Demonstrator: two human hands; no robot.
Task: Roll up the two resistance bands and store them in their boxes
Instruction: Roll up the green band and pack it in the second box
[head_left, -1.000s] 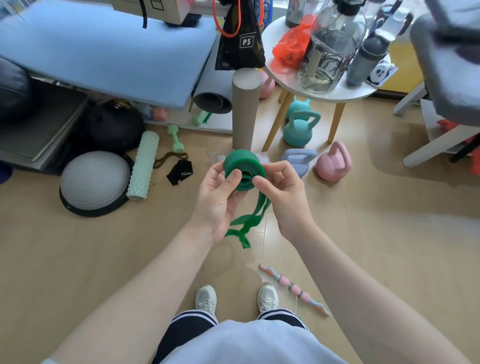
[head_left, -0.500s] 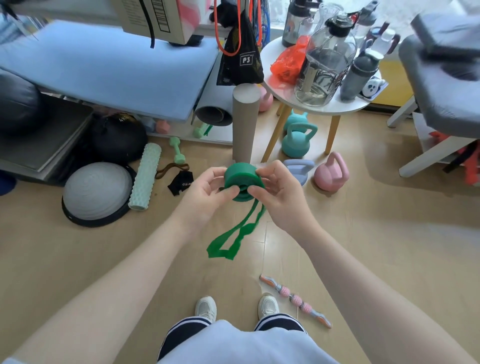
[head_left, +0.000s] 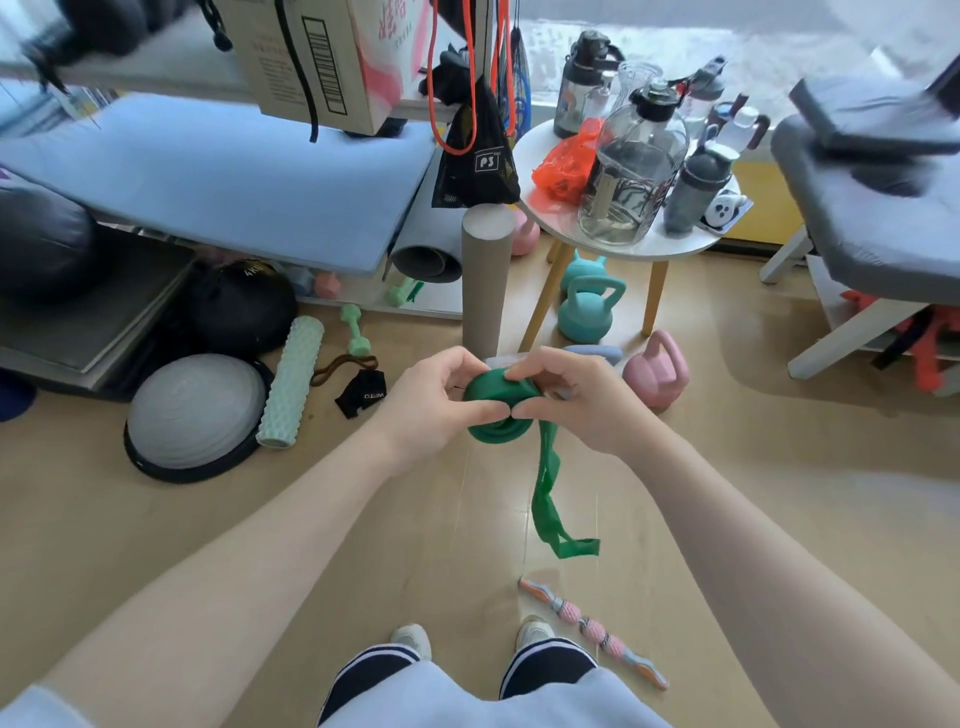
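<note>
A green resistance band (head_left: 496, 413) is wound into a thick roll that I hold in front of me at waist height. My left hand (head_left: 431, 402) grips the roll's left side, thumb underneath. My right hand (head_left: 576, 400) pinches its right side, and the two thumbs nearly touch. A loose, twisted tail of the band hangs down from the roll's right side to about knee level, ending in a folded end. No second band or storage box can be clearly made out; a clear flat item (head_left: 501, 359) peeks out behind my hands.
A cardboard tube (head_left: 485, 275) stands just beyond my hands. Kettlebells, pink (head_left: 655, 370) and teal (head_left: 586, 310), sit under a round white table (head_left: 675, 247) crowded with bottles. A half-ball trainer (head_left: 195, 410), foam roller (head_left: 291, 382) and black strap lie left. A massage stick (head_left: 592, 631) lies by my feet.
The roll has tipped so its coiled face points down toward me. My thumbs have come together under it. The hanging tail has swung from the left to the right.
</note>
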